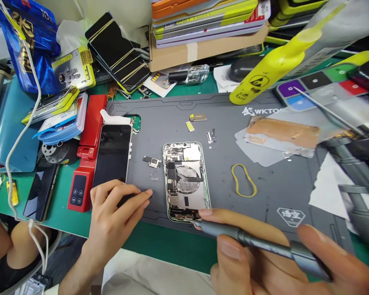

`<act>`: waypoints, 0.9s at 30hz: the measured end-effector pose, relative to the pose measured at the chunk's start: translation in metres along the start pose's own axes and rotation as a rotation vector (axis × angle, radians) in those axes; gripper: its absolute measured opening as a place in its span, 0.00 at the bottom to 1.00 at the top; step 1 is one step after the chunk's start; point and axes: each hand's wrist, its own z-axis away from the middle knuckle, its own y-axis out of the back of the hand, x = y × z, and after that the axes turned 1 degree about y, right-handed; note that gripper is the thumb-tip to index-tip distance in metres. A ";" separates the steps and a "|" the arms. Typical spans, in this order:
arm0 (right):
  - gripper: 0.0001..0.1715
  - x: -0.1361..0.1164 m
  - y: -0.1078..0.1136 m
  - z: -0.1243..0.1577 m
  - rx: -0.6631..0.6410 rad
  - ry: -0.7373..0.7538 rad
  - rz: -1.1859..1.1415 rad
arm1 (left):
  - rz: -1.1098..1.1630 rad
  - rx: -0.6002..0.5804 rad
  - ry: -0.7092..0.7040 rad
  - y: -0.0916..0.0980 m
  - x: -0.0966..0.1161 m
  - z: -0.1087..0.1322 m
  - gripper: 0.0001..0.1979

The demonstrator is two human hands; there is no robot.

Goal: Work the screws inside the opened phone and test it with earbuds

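An opened phone body, bare inside with a round coil in its middle, lies on the grey mat. My right hand is closed around a dark grey screwdriver; its tip reaches the lower edge of the phone, and a fingertip touches the frame there. Left of the phone, my left hand rests low over the mat with thumb and index finger close together. Whatever they pinch is too small or hidden to name. A small camera module and loose metal pieces lie around the phone.
A dark-screened phone leans against a red device at left. On the right are a yellow rubber band, a taped sheet and a yellow ESD bottle. Stacked boxes stand behind. Another person's leg shows lower left.
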 end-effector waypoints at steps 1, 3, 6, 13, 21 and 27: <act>0.36 0.001 0.001 0.000 0.002 0.001 0.000 | 0.014 0.001 0.006 0.000 0.000 0.001 0.12; 0.36 0.004 0.003 0.000 -0.011 -0.004 -0.012 | 0.027 0.001 0.019 0.001 -0.001 0.003 0.10; 0.34 0.008 0.004 -0.001 -0.032 0.018 -0.039 | 0.002 -0.003 0.022 -0.001 0.000 0.005 0.08; 0.34 0.010 0.007 0.000 0.005 -0.012 -0.056 | -0.032 0.057 0.041 -0.009 0.006 0.004 0.06; 0.40 -0.011 0.004 0.004 -0.041 -0.013 -0.188 | -0.141 0.165 0.032 -0.013 0.013 0.003 0.07; 0.52 -0.012 0.005 0.000 -0.205 0.098 -0.156 | -0.126 0.176 0.030 -0.013 0.009 0.003 0.12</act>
